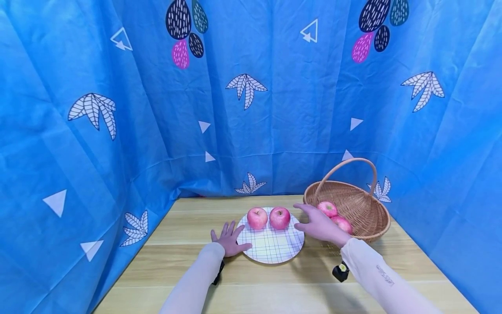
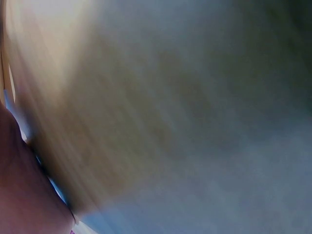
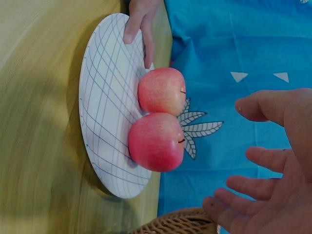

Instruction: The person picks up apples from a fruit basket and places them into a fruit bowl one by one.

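Observation:
Two red apples, the left one (image 1: 257,218) and the right one (image 1: 280,218), sit side by side on the far half of a white checked plate (image 1: 270,248). My left hand (image 1: 230,241) rests at the plate's left edge, fingers spread and thumb over the rim. Just right of the plate, my right hand (image 1: 319,223) hovers with fingers extended and nothing held. In the right wrist view its fingers (image 3: 261,187) are apart, away from the apples. Only blurred wood and part of the hand show in the left wrist view.
A wicker basket (image 1: 378,222) with a tall arched handle stands at the right, tilted, with two more apples (image 1: 342,224) in it, partly behind my right hand. The wooden table (image 1: 176,261) is bordered by blue patterned curtains (image 1: 243,131) at the back and sides.

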